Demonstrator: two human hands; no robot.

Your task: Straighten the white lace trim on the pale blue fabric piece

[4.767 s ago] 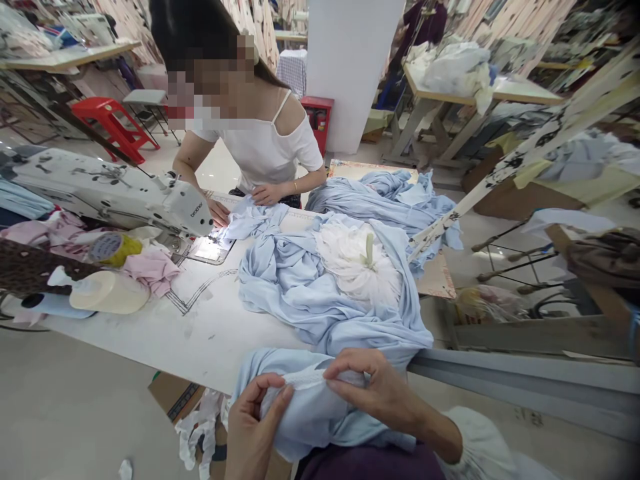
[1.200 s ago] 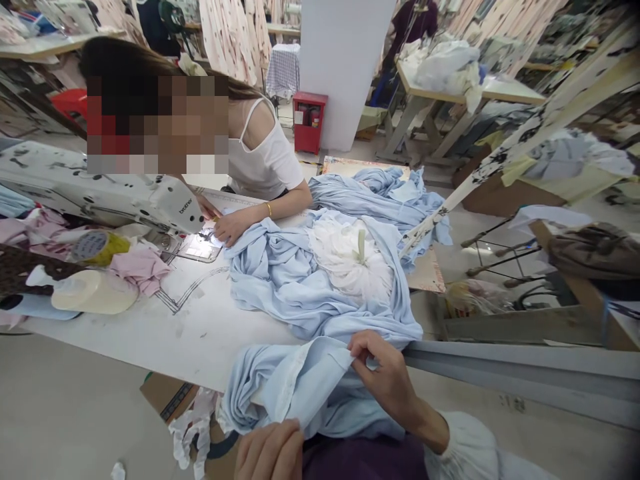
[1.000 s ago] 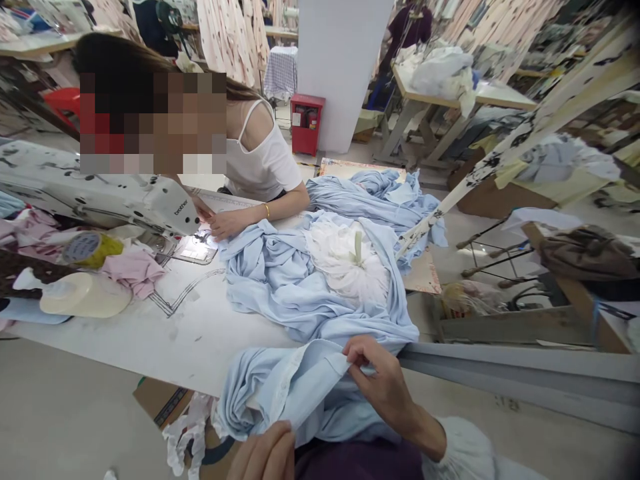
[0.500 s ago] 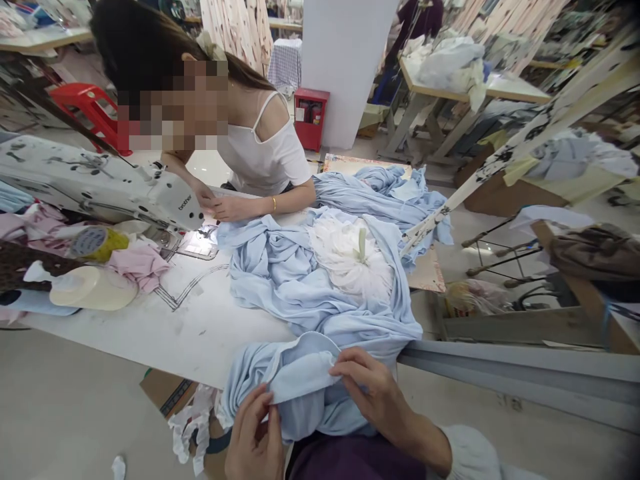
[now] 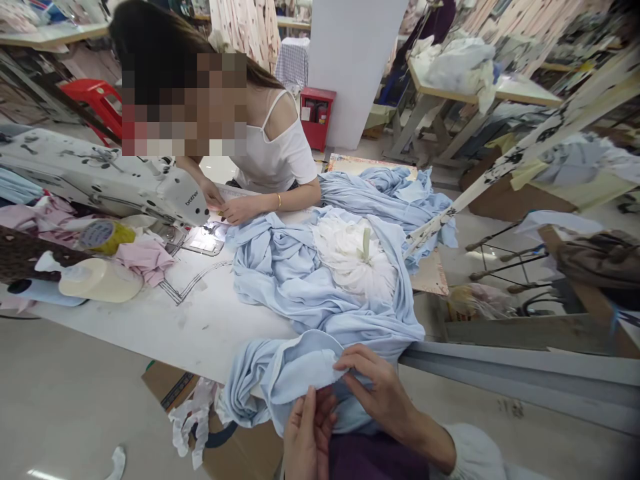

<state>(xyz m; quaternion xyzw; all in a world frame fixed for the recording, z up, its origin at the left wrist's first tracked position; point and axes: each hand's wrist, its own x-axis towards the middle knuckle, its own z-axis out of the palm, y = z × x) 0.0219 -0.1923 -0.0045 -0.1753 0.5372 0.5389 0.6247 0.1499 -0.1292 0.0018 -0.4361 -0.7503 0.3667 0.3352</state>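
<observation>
Light blue fabric (image 5: 300, 377) hangs over the near edge of the sewing table, with one edge turned toward me. My right hand (image 5: 383, 387) pinches that edge at its right end between thumb and fingers. Lower and to the left, my left hand (image 5: 310, 430) has its fingertips closed at the bottom edge of the same piece; some of its fingers are hidden behind the cloth. More of this blue cloth lies heaped on the table, around a gathered white bundle (image 5: 350, 257) bound with a pale green strip (image 5: 367, 245).
Across the table a person (image 5: 280, 147) works beside a white sewing machine (image 5: 165, 190). At left stand a cream bottle (image 5: 103, 279) and a yellow tape roll (image 5: 107, 237). A slanted white pole (image 5: 480, 177) rises on the right. Below the table sits a cardboard box (image 5: 245, 447).
My left hand has moved right along the fabric's lower edge, closer to my right hand. The right hand keeps its pinch. The whole view has shifted slightly.
</observation>
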